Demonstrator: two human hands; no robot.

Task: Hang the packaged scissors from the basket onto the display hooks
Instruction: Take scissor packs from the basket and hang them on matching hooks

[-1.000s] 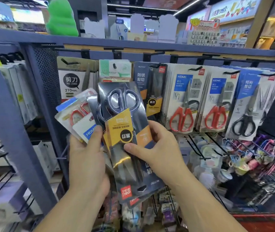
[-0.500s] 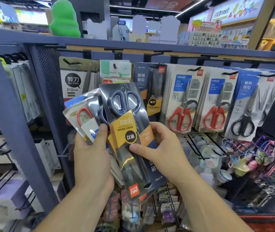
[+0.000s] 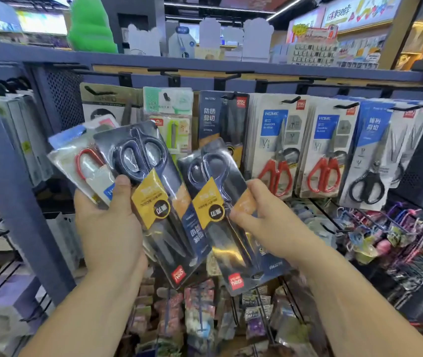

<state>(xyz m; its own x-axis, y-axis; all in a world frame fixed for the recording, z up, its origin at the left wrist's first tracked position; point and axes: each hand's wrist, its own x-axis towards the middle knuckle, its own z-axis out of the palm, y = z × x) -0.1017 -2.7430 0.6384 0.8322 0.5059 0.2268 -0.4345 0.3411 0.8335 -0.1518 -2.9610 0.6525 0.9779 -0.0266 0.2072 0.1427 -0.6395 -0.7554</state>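
My left hand [image 3: 108, 222] grips a fan of scissor packs held upside down: a dark pack with black-handled scissors [image 3: 151, 191] in front and a white pack with red-handled scissors [image 3: 86, 163] behind it. My right hand [image 3: 264, 217] pinches a second dark pack of black scissors [image 3: 220, 215], held apart from the fan and to its right, also upside down. Behind them a matching dark pack [image 3: 218, 119] hangs on a display hook [image 3: 231, 95]. The basket is not in view.
Black hooks run along the blue rack's top rail [image 3: 231, 78]. White packs of red scissors [image 3: 277, 150] and black scissors [image 3: 375, 155] hang to the right. A perforated blue side panel [image 3: 61, 99] stands at the left. Small hanging goods [image 3: 385, 233] fill the hooks below.
My right hand has pulled the front dark pack off the stack and moved it right. My left hand keeps the other packs, now fanned a little to the left.
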